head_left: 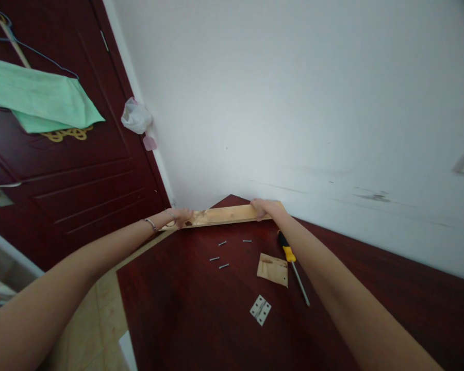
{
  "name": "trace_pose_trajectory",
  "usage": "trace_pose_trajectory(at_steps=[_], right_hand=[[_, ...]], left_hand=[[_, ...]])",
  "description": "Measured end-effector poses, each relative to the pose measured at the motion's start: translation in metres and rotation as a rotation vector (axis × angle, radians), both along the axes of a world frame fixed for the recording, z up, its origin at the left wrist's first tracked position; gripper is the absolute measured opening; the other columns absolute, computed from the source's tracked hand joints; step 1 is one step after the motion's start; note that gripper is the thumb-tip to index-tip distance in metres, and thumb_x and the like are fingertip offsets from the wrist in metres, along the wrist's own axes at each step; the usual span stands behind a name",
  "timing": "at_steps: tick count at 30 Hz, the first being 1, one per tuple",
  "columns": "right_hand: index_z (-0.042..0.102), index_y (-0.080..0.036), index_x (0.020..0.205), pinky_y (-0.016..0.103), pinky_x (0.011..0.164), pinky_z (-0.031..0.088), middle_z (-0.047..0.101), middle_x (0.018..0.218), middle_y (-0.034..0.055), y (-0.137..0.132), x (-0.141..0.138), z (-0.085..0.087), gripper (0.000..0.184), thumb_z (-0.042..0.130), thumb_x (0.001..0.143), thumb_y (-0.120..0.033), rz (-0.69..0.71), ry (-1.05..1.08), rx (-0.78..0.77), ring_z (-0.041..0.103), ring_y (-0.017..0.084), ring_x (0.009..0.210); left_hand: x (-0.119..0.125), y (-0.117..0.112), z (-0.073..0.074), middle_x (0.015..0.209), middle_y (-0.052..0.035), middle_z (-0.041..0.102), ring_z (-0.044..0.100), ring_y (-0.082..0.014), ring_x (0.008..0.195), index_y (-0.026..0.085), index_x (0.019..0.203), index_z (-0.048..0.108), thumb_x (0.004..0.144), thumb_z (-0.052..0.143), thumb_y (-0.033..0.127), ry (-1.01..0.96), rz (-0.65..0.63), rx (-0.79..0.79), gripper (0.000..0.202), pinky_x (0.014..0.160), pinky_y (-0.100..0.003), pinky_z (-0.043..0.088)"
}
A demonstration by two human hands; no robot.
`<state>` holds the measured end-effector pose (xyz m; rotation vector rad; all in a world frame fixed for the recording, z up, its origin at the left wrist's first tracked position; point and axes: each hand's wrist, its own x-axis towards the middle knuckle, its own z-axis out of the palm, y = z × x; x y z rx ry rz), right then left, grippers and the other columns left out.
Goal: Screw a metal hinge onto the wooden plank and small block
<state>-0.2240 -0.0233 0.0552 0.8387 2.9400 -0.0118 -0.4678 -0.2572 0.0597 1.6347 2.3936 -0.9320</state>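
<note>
A long pale wooden board (228, 214) spans the far end of the dark red table, close to the wall. My left hand (181, 217) grips it towards its left end, and my right hand (260, 208) is closed around it near the right end. Nearer to me lie several loose screws (224, 266). To their right is a small thin piece of wood (272, 269) with a hole at one corner. A metal hinge (260, 310) lies open and flat below that. Beside my right forearm rests a screwdriver (289, 254) with a yellow and black handle.
The dark red table (178, 309) has its left edge above a tiled floor (100, 314). A white wall (294, 103) borders the far side. At left stands a dark red door (100, 175) with a green cloth (42, 95) on a hanger; a white plastic bag (136, 116) hangs beside it.
</note>
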Motion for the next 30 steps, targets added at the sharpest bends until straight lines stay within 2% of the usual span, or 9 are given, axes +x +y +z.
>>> trace_pose_trajectory(at_steps=[2, 6, 8, 11, 14, 18, 21, 26, 30], right_hand=[[0.059, -0.012, 0.116, 0.035, 0.082, 0.05, 0.061, 0.121, 0.0148, -0.006, 0.011, 0.015, 0.066, 0.084, 0.055, -0.021, 0.035, -0.02, 0.038, 0.062, 0.026, 0.103], [0.057, -0.008, 0.117, 0.037, 0.083, 0.049, 0.057, 0.124, 0.0198, -0.022, 0.046, 0.049, 0.069, 0.081, 0.056, -0.031, 0.068, -0.022, 0.125, 0.059, 0.031, 0.107], [0.056, -0.007, 0.116, 0.037, 0.086, 0.048, 0.055, 0.124, 0.0211, -0.033, 0.069, 0.063, 0.069, 0.079, 0.057, -0.035, 0.076, -0.004, 0.17, 0.057, 0.032, 0.109], [0.055, -0.005, 0.114, 0.038, 0.088, 0.046, 0.055, 0.121, 0.0223, -0.053, 0.112, 0.077, 0.069, 0.076, 0.059, -0.04, 0.071, 0.026, 0.228, 0.054, 0.033, 0.112], [0.053, -0.005, 0.112, 0.039, 0.084, 0.047, 0.056, 0.115, 0.0216, -0.077, 0.16, 0.082, 0.068, 0.071, 0.063, -0.047, 0.042, 0.058, 0.264, 0.054, 0.033, 0.108], [0.053, -0.008, 0.11, 0.038, 0.078, 0.048, 0.057, 0.107, 0.0184, -0.115, 0.222, 0.082, 0.065, 0.067, 0.065, -0.052, -0.02, 0.138, 0.297, 0.056, 0.032, 0.1], [0.054, -0.009, 0.108, 0.039, 0.077, 0.048, 0.057, 0.104, 0.0173, -0.141, 0.263, 0.079, 0.062, 0.067, 0.065, -0.052, -0.11, 0.154, 0.32, 0.056, 0.032, 0.097], [0.055, -0.009, 0.107, 0.041, 0.079, 0.048, 0.058, 0.102, 0.0172, -0.178, 0.32, 0.071, 0.062, 0.065, 0.067, -0.055, -0.252, 0.154, 0.293, 0.058, 0.033, 0.096], [0.052, -0.006, 0.119, 0.044, 0.083, 0.047, 0.058, 0.111, 0.0199, -0.205, 0.356, 0.054, 0.071, 0.064, 0.068, -0.053, -0.378, 0.187, 0.247, 0.056, 0.035, 0.101]], left_hand=[[0.0, 0.0, 0.009, 0.129, -0.0239, 0.05, 0.053, -0.0332, 0.114, 0.008, 0.13, 0.041, 0.054, 0.076, 0.011, 0.023, -0.034, 0.035, 0.084, 0.093, -0.041, 0.045], [-0.003, 0.004, 0.035, 0.13, -0.0243, 0.047, 0.05, -0.0336, 0.115, 0.009, 0.133, 0.035, 0.055, 0.075, 0.013, 0.053, -0.113, 0.114, 0.087, 0.094, -0.041, 0.042], [-0.004, 0.01, 0.05, 0.131, -0.0236, 0.047, 0.049, -0.0329, 0.116, 0.01, 0.135, 0.032, 0.055, 0.074, 0.013, 0.073, -0.191, 0.165, 0.091, 0.094, -0.039, 0.041], [-0.001, 0.024, 0.074, 0.13, -0.022, 0.048, 0.048, -0.0308, 0.115, 0.011, 0.136, 0.03, 0.058, 0.069, 0.011, 0.114, -0.342, 0.233, 0.088, 0.093, -0.037, 0.04], [0.015, 0.043, 0.097, 0.132, -0.0195, 0.047, 0.048, -0.028, 0.115, 0.013, 0.135, 0.031, 0.059, 0.066, 0.01, 0.124, -0.484, 0.283, 0.084, 0.093, -0.035, 0.039], [0.058, 0.075, 0.118, 0.13, -0.0186, 0.047, 0.047, -0.027, 0.116, 0.012, 0.135, 0.032, 0.061, 0.065, 0.011, 0.149, -0.707, 0.314, 0.081, 0.093, -0.035, 0.039], [0.1, 0.102, 0.126, 0.128, -0.0193, 0.048, 0.047, -0.0273, 0.115, 0.01, 0.132, 0.035, 0.064, 0.062, 0.01, 0.183, -0.842, 0.337, 0.073, 0.091, -0.035, 0.039], [0.173, 0.141, 0.125, 0.122, -0.0158, 0.052, 0.049, -0.0249, 0.109, 0.013, 0.124, 0.041, 0.067, 0.062, 0.01, 0.161, -1.014, 0.344, 0.06, 0.087, -0.033, 0.039], [0.227, 0.162, 0.114, 0.122, -0.0139, 0.053, 0.051, -0.0242, 0.108, 0.016, 0.122, 0.043, 0.07, 0.062, 0.011, 0.07, -1.096, 0.358, 0.056, 0.089, -0.034, 0.038]])
